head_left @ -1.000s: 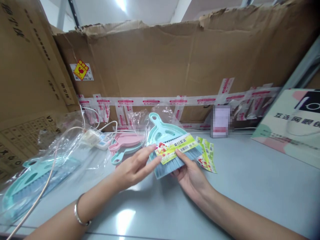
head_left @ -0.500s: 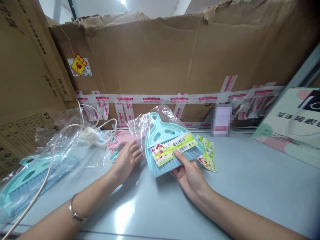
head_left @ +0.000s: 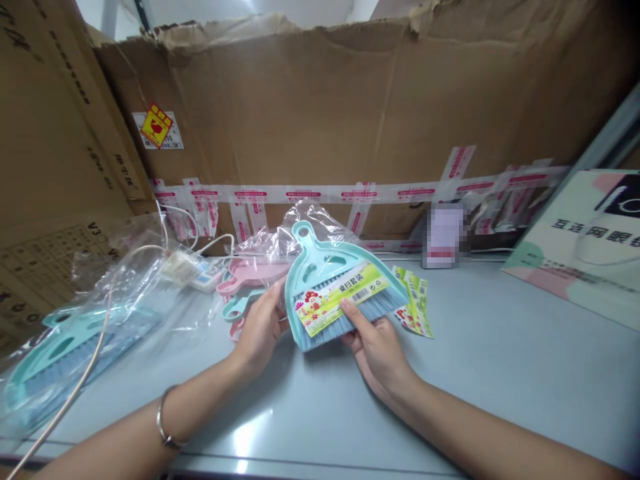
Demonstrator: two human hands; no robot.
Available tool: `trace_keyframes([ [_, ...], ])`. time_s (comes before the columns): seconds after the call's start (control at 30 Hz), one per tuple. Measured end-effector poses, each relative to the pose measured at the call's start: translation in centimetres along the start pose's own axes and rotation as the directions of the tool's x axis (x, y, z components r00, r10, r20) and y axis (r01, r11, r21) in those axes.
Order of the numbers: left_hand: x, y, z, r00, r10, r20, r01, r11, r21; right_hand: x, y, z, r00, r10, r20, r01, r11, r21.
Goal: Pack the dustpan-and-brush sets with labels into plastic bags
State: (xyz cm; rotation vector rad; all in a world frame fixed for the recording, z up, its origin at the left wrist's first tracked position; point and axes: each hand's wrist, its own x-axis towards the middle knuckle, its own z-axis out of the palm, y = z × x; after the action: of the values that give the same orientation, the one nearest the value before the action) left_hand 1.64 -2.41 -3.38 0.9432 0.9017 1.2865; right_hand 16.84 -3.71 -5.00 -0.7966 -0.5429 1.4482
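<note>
A light-blue dustpan [head_left: 327,257] with a blue-bristled brush [head_left: 373,303] set in it stands tilted in the middle. Across it lies a printed green-yellow label card [head_left: 345,300], partly under my thumb. My right hand [head_left: 375,343] pinches the lower edge, thumb in front and fingers behind. At the left edge, my left hand [head_left: 263,323] is closed against the dustpan, its fingertips partly hidden behind it. Clear plastic bag film [head_left: 320,217] sticks up around the handle. Behind my left hand lie pink dustpans [head_left: 255,272] and a light-blue handle [head_left: 237,307].
A bagged light-blue dustpan set [head_left: 75,360] lies on the left, a white cable [head_left: 95,353] crossing it. More label cards [head_left: 417,303] rest to the right. A phone-like object [head_left: 443,237] leans on the large cardboard box [head_left: 300,113] at the back. A printed carton [head_left: 575,247] stands far right.
My left hand has moved right, from beside the bag film onto the dustpan's left edge. The dustpan has shifted slightly left, and the bag film sits further behind it.
</note>
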Motion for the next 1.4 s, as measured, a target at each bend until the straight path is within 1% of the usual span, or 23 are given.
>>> trace_keyframes([
  [0.1, -0.5, -0.5, 0.3, 0.996, -0.040, 0.076, 0.038, 0.999, 0.028, 0.1, 0.1, 0.1, 1.000, -0.002, 0.005, 0.002, 1.000, 0.014],
  [0.17, -0.8, -0.8, 0.5, 0.993, -0.030, 0.115, 0.024, 0.998, 0.061, 0.0, 0.1, 0.2, 1.000, 0.003, 0.024, -0.004, 1.000, 0.019],
  [0.27, -0.8, -1.2, 0.4, 0.995, 0.012, 0.103, -0.023, 0.994, 0.104, -0.1, 0.3, 0.3, 0.998, 0.038, 0.054, -0.039, 0.999, 0.009],
  [0.4, -0.3, -1.2, -0.2, 0.997, 0.003, 0.074, -0.011, 0.994, 0.104, 0.2, 0.2, -0.1, 0.992, 0.096, 0.077, -0.094, 0.995, -0.036],
  [0.47, 0.0, -0.9, -0.6, 0.998, 0.009, 0.064, -0.016, 0.995, 0.100, 0.7, -0.2, -0.4, 0.996, 0.082, 0.025, -0.080, 0.995, -0.066],
  [0.53, 0.1, -0.4, -1.0, 0.998, 0.021, 0.062, -0.028, 0.994, 0.104, 1.5, -0.9, -0.8, 0.998, 0.017, -0.063, -0.022, 0.996, -0.091],
  [0.6, 0.2, 0.2, -1.3, 0.998, -0.009, 0.062, 0.002, 0.993, 0.115, 2.3, -1.8, -1.1, 0.989, -0.066, -0.132, 0.051, 0.992, -0.114],
  [0.63, 0.2, 0.5, -1.4, 0.998, -0.035, 0.056, 0.028, 0.992, 0.120, 2.6, -2.2, -1.2, 0.987, -0.086, -0.139, 0.068, 0.990, -0.125],
  [0.7, 0.2, 1.0, -1.4, 0.995, -0.089, 0.038, 0.083, 0.989, 0.124, 3.1, -3.0, -1.4, 0.995, -0.041, -0.094, 0.026, 0.988, -0.150],
  [0.77, 0.2, 1.3, -1.2, 0.992, -0.128, 0.020, 0.125, 0.984, 0.123, 3.2, -3.4, -1.4, 0.996, 0.085, 0.038, -0.076, 0.979, -0.189],
  [0.83, 0.1, 1.4, -1.0, 0.986, -0.166, 0.007, 0.164, 0.978, 0.127, 3.1, -3.5, -1.4, 0.970, 0.187, 0.155, -0.146, 0.959, -0.245],
  [0.87, 0.1, 1.4, -0.9, 0.984, -0.180, -0.002, 0.178, 0.975, 0.131, 3.0, -3.4, -1.3, 0.962, 0.205, 0.183, -0.150, 0.950, -0.273],
  [0.93, -0.1, 1.2, -0.8, 0.982, -0.188, -0.015, 0.188, 0.973, 0.135, 2.9, -3.2, -1.3, 0.969, 0.182, 0.169, -0.122, 0.942, -0.313],
  [1.0, -0.2, 0.9, -0.7, 0.985, -0.173, -0.016, 0.173, 0.976, 0.129, 2.9, -3.0, -1.3, 0.983, 0.133, 0.130, -0.082, 0.938, -0.338],
  [1.07, -0.4, 0.8, -0.6, 0.988, -0.150, -0.029, 0.153, 0.981, 0.118, 2.9, -2.8, -1.2, 0.988, 0.099, 0.115, -0.053, 0.935, -0.351],
  [1.23, -0.3, 1.2, -0.5, 0.983, -0.129, -0.127, 0.145, 0.981, 0.127, 2.6, -3.2, -1.0, 0.986, 0.093, 0.136, -0.042, 0.942, -0.333],
  [1.3, 0.0, 1.4, -0.6, 0.976, -0.141, -0.166, 0.164, 0.978, 0.129, 2.4, -3.9, -1.0, 0.974, 0.130, 0.183, -0.069, 0.950, -0.305],
  [1.33, 0.1, 1.6, -0.7, 0.972, -0.152, -0.179, 0.175, 0.977, 0.124, 2.3, -4.3, -1.1, 0.960, 0.167, 0.225, -0.094, 0.949, -0.301],
  [1.4, 0.4, 1.8, -0.9, 0.969, -0.170, -0.180, 0.191, 0.975, 0.110, 2.3, -4.9, -1.3, 0.912, 0.254, 0.321, -0.149, 0.936, -0.318],
])
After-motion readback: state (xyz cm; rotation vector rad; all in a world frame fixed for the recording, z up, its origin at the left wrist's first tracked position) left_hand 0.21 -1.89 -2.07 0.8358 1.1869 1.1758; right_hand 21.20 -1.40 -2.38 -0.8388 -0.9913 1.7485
